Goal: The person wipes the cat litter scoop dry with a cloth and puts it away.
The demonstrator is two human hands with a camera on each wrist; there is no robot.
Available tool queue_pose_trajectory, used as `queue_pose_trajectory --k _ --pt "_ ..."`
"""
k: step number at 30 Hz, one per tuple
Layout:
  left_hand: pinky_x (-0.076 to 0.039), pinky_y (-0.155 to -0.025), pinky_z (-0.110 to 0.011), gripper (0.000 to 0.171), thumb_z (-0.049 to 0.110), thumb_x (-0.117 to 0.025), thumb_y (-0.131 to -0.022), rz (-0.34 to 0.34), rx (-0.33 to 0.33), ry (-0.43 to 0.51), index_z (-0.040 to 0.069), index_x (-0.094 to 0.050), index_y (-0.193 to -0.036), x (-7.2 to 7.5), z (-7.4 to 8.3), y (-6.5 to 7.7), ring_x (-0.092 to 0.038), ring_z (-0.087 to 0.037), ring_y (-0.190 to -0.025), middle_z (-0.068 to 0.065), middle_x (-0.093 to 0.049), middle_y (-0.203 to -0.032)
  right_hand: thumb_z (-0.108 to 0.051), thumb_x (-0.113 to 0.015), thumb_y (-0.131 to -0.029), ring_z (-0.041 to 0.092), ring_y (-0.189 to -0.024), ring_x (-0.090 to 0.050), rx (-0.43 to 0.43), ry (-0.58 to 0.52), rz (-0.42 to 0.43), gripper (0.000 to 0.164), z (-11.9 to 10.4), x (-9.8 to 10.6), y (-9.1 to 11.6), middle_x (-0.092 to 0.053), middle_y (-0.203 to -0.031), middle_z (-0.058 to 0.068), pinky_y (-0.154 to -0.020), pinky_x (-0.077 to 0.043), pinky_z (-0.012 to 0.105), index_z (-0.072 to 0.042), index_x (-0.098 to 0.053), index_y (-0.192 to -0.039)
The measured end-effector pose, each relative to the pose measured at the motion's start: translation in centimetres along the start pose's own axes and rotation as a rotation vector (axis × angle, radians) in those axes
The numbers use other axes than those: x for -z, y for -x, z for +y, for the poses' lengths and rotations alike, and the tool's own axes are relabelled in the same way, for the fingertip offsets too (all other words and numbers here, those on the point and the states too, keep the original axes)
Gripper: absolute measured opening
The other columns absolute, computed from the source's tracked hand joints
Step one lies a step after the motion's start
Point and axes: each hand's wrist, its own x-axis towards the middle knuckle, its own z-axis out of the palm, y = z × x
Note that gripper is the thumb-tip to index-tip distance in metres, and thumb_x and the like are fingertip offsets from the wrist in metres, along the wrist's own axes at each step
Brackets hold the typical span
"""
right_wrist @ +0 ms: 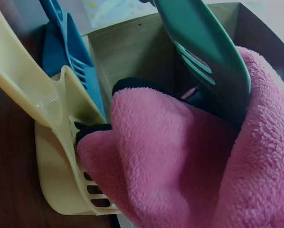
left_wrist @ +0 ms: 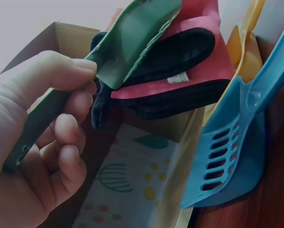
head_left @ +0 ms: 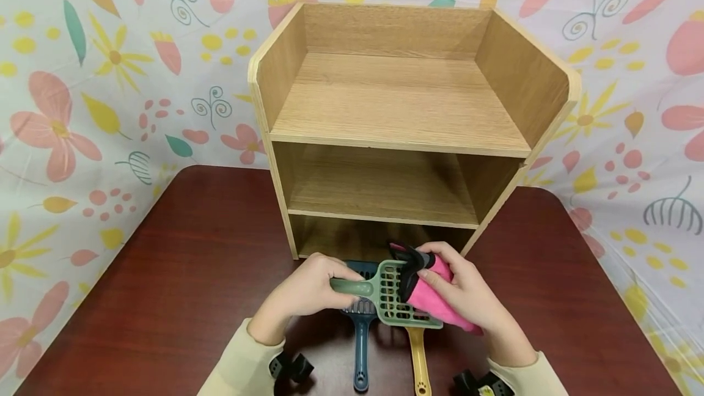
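A green slotted litter scoop (head_left: 392, 298) is held up by its handle in my left hand (head_left: 308, 286), thumb and fingers wrapped round it in the left wrist view. My right hand (head_left: 467, 289) grips a fluffy pink cloth with black trim (head_left: 434, 298) against the scoop's slotted pan. In the right wrist view the pink cloth (right_wrist: 165, 152) fills much of the picture and folds about the green pan (right_wrist: 208, 57). Below lie a blue litter scoop (head_left: 361, 341) and a yellow litter scoop (head_left: 419, 359), handles toward me; the yellow one's pan is mostly hidden from above.
A wooden shelf unit (head_left: 401, 102) with a top surface and two lower compartments stands behind the hands on the dark red-brown table (head_left: 165, 286). A floral-patterned backdrop (head_left: 137, 66) surrounds the table. Black wrist straps (head_left: 291, 366) sit at both sleeves.
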Motion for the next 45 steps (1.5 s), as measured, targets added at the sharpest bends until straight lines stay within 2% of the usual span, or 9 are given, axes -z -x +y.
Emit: queue_pose_trajectory --k 5,9,12,16,26,30,33,39,45 --pt "-0.049 -0.064 -0.014 0.021 0.013 -0.078 -0.073 -0.022 -0.004 0.001 0.012 -0.077 -0.094 0.0 0.4 0.2 -0.058 0.003 -0.073 0.000 -0.072 -0.086 -0.005 -0.068 -0.085 0.003 -0.069 -0.052 0.032 0.033 -0.051 0.035 -0.4 0.1 0.0 -0.061 -0.087 -0.006 -0.060 -0.044 0.021 -0.019 -0.056 -0.114" --pt "-0.049 -0.064 -0.013 0.021 0.013 -0.078 -0.074 -0.034 -0.010 -0.004 0.012 -0.077 -0.094 0.0 0.8 0.3 -0.058 0.004 -0.074 0.000 -0.073 -0.086 -0.008 -0.067 -0.086 0.000 -0.057 -0.048 0.056 0.057 -0.136 0.035 -0.7 0.4 -0.5 -0.053 -0.070 -0.012 -0.055 -0.043 0.020 -0.022 -0.054 -0.116" --pt "-0.048 -0.063 -0.012 0.020 0.015 -0.079 -0.074 -0.039 -0.022 -0.024 0.012 -0.077 -0.094 0.0 0.7 0.2 -0.058 0.004 -0.073 0.001 -0.073 -0.086 -0.012 -0.066 -0.088 -0.001 -0.056 -0.048 0.069 0.066 -0.206 0.034 -1.1 0.5 -1.1 -0.052 -0.067 -0.014 -0.057 -0.043 0.020 -0.023 -0.053 -0.117" --pt "-0.047 -0.062 -0.011 0.020 0.015 -0.078 -0.074 -0.041 -0.046 -0.053 0.014 -0.077 -0.094 0.0 0.6 0.0 -0.056 0.005 -0.071 0.002 -0.072 -0.084 -0.016 -0.065 -0.089 0.000 -0.065 -0.051 0.074 0.080 -0.269 0.032 -1.8 0.4 -2.0 -0.059 -0.075 -0.015 -0.063 -0.044 0.020 -0.026 -0.053 -0.117" --pt "-0.043 -0.059 -0.009 0.017 0.017 -0.077 -0.073 -0.054 -0.079 -0.081 0.017 -0.077 -0.090 -0.3 0.8 -0.2 -0.049 0.006 -0.065 0.007 -0.071 -0.080 -0.022 -0.063 -0.091 0.002 -0.077 -0.053 0.111 0.197 -0.381 0.029 -3.4 0.0 -3.1 -0.061 -0.088 -0.015 -0.071 -0.045 0.022 -0.027 -0.054 -0.118" --pt "-0.042 -0.058 -0.008 0.017 0.018 -0.078 -0.074 -0.046 -0.106 -0.092 0.017 -0.077 -0.091 -0.2 1.0 0.1 -0.048 0.006 -0.065 0.007 -0.070 -0.080 -0.033 -0.065 -0.089 0.001 -0.083 -0.055 0.077 0.231 -0.494 0.040 -3.6 0.5 -3.2 -0.062 -0.097 -0.015 -0.074 -0.046 0.023 -0.028 -0.050 -0.126" --pt "-0.040 -0.059 -0.008 0.018 0.020 -0.078 -0.075 -0.044 -0.121 -0.126 0.017 -0.077 -0.093 -0.2 1.2 0.1 -0.047 0.006 -0.065 0.007 -0.070 -0.080 -0.038 -0.065 -0.088 0.001 -0.083 -0.055 0.049 0.249 -0.552 0.045 -3.5 0.7 -3.3 -0.062 -0.097 -0.015 -0.074 -0.046 0.023 -0.026 -0.049 -0.128" --pt "-0.039 -0.057 -0.007 0.018 0.022 -0.078 -0.076 -0.034 -0.114 -0.138 0.018 -0.077 -0.094 -0.3 1.4 0.1 -0.045 0.007 -0.062 0.008 -0.068 -0.078 -0.033 -0.066 -0.088 -0.001 -0.074 -0.053 0.072 0.266 -0.522 0.033 -2.9 0.7 -3.1 -0.059 -0.084 -0.018 -0.069 -0.045 0.020 -0.024 -0.055 -0.118" --pt "-0.041 -0.059 -0.008 0.021 0.024 -0.078 -0.077 0.002 -0.137 -0.130 0.015 -0.076 -0.096 -0.6 1.0 0.0 -0.048 0.005 -0.063 0.007 -0.069 -0.080 -0.029 -0.065 -0.089 -0.001 -0.074 -0.053 0.121 0.286 -0.459 0.028 -2.4 1.2 -2.8 -0.060 -0.085 -0.018 -0.068 -0.046 0.020 -0.025 -0.056 -0.115"
